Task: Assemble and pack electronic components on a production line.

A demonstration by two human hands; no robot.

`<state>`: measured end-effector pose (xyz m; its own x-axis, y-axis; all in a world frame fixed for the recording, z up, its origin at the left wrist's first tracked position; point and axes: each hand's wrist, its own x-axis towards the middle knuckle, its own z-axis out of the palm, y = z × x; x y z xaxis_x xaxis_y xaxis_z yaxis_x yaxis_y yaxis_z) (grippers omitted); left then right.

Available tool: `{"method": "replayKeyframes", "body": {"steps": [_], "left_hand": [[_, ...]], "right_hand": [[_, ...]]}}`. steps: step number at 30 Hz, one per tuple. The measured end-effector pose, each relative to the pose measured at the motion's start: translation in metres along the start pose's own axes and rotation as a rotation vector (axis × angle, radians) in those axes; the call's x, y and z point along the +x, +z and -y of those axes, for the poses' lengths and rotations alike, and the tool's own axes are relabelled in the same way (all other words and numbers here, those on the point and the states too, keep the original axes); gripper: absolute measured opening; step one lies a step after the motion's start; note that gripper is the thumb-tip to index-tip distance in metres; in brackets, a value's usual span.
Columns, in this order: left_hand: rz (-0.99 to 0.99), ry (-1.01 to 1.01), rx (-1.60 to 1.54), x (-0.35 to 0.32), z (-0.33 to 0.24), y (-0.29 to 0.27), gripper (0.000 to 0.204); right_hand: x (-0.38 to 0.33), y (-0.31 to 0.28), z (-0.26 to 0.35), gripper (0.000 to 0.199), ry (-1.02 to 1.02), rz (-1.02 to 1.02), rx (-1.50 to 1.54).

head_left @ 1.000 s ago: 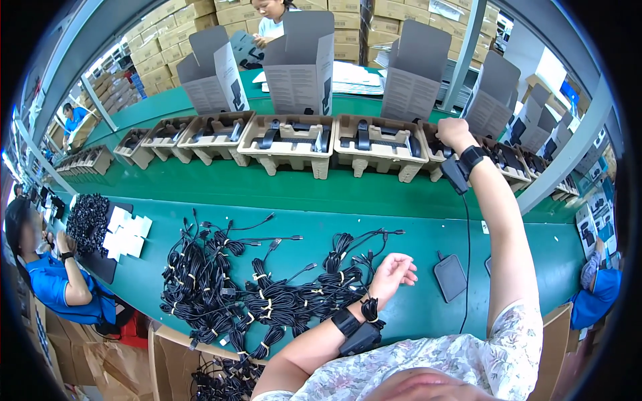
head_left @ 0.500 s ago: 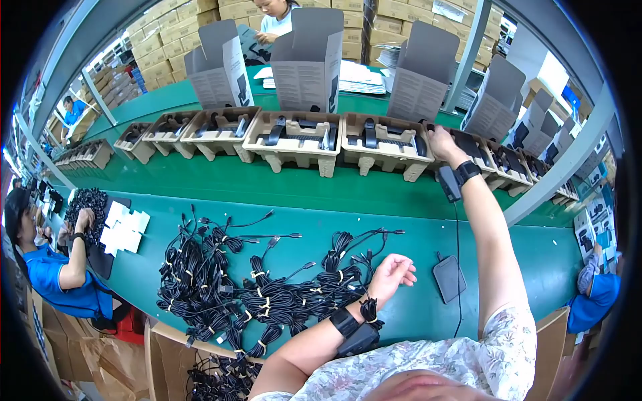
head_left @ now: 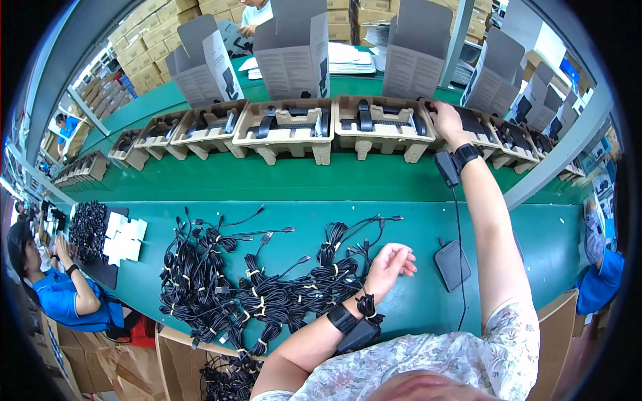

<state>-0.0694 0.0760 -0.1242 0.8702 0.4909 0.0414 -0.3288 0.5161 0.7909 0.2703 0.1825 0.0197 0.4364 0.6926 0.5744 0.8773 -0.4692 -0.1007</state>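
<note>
Tray [head_left: 486, 148] beyond cables [head_left: 271, 301], to their right; black part [head_left: 470, 120] inside. Right hand [head_left: 447, 121] over tray's left end: fingertips hidden, cannot tell whether clamped. Left hand [head_left: 388, 269] just right of cables, fingers half-curled, slightly apart, seemingly empty. Wrist cord [head_left: 459, 224], farther right of cables, could catch tray if right arm sweeps, tipping it.

No text is legible: the print on the grey cartons [head_left: 291, 70] behind the moulded trays [head_left: 294, 141] is too small.

Matt pulp trays [head_left: 294, 143], plastic cables [head_left: 267, 305]
</note>
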Motion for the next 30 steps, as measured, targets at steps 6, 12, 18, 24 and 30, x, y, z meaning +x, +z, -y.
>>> {"method": "replayKeyframes", "body": {"steps": [6,12,18,24,30], "left_hand": [[0.015,0.019,-0.005,-0.001,0.009,-0.008,0.022],[0.025,0.070,0.034,0.002,0.016,-0.018,0.021],[0.013,0.050,0.103,0.006,0.015,-0.026,0.021],[0.012,0.103,0.176,0.005,0.010,-0.034,0.022],[0.004,0.099,0.237,-0.005,-0.005,-0.047,0.020]], "right_hand": [[-0.005,-0.004,0.001,0.019,-0.013,0.128,-0.074],[-0.010,0.005,-0.005,0.014,-0.008,-0.043,0.002],[-0.056,-0.020,0.007,0.016,-0.413,-0.223,-0.298],[-0.171,-0.079,0.030,0.030,-0.275,0.102,-0.268],[-0.278,-0.100,0.079,0.063,-0.056,0.625,-0.359]]}}
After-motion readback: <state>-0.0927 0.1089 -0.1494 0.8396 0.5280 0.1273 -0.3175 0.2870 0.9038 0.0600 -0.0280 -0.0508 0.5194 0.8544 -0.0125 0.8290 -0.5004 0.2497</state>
